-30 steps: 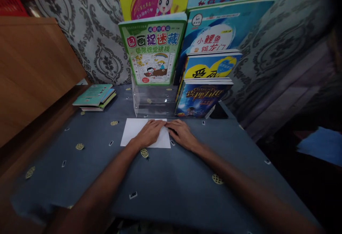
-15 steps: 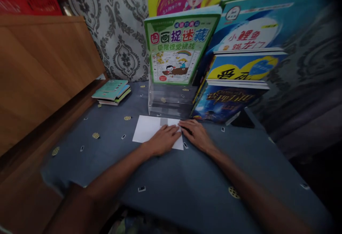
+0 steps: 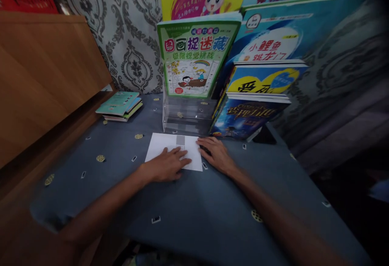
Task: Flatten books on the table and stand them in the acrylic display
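A white sheet of paper (image 3: pixel 193 152) with a small grey rectangle near its top middle lies flat on the blue-grey tablecloth. Across its lower middle rests my left hand (image 3: pixel 167 163), palm down with the fingers spread. My right hand (image 3: pixel 215 152) is at the sheet's right edge, its fingertips touching the upper right corner. Those fingers are stretched out and slightly bent, and nothing shows in them. Beneath the right palm there is dark shadow, so what lies there is hidden.
A clear acrylic stand (image 3: pixel 185 120) behind the paper holds a green-bordered book (image 3: pixel 194 59). Several more books (image 3: pixel 247 114) stand to its right. At the back left lies a small stack of booklets (image 3: pixel 118 104), beside a wooden cabinet (image 3: pixel 45 79).
My left hand has slid left across the paper and its fingers have spread, uncovering more of the sheet's right side. My right hand stays by the right edge. The camera view has shifted slightly.
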A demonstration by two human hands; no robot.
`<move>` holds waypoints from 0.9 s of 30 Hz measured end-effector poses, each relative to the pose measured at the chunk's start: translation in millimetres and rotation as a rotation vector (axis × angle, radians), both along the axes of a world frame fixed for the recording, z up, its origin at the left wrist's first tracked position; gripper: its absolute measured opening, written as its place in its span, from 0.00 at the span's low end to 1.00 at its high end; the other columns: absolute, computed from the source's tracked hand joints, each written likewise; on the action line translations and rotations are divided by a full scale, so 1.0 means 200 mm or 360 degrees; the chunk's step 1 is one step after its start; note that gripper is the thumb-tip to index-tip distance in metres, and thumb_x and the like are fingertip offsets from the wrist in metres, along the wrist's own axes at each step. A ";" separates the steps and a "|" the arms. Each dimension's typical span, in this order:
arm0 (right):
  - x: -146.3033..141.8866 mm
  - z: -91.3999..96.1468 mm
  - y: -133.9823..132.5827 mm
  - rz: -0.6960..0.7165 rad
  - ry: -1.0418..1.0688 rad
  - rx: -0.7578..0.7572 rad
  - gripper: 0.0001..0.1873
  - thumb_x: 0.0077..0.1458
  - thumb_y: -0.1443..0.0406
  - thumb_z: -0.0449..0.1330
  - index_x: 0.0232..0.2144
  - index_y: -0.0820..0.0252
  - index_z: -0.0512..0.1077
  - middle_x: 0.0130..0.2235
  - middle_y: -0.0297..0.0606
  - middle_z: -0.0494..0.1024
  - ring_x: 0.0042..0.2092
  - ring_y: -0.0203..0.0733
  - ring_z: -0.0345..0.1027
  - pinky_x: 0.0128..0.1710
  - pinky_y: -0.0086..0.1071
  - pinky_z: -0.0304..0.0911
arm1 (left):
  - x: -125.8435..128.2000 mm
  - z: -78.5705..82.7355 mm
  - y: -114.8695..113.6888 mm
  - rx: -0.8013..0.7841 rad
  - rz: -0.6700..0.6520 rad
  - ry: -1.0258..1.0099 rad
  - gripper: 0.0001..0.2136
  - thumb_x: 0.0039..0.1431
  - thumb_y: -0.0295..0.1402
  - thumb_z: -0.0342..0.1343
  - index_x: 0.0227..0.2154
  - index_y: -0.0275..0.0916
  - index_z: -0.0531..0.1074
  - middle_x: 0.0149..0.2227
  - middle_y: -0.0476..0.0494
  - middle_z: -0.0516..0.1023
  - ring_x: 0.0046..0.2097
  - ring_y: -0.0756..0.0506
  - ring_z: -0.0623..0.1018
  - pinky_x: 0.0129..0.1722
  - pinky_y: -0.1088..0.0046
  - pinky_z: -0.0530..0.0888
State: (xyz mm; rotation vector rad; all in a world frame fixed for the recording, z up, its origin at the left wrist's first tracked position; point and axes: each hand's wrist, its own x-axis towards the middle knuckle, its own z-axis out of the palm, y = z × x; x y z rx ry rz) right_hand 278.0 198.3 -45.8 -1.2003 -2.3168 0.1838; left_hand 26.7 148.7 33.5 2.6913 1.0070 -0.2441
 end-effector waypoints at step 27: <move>0.00 0.02 -0.04 -0.0017 0.0140 -0.0076 0.19 0.67 0.58 0.53 0.51 0.56 0.78 0.55 0.47 0.79 0.58 0.54 0.69 0.58 0.56 0.65 | -0.04 -0.03 -0.04 0.0313 0.0116 0.0046 0.26 0.63 0.17 0.42 0.63 0.35 0.60 0.65 0.28 0.67 0.67 0.36 0.66 0.60 0.54 0.69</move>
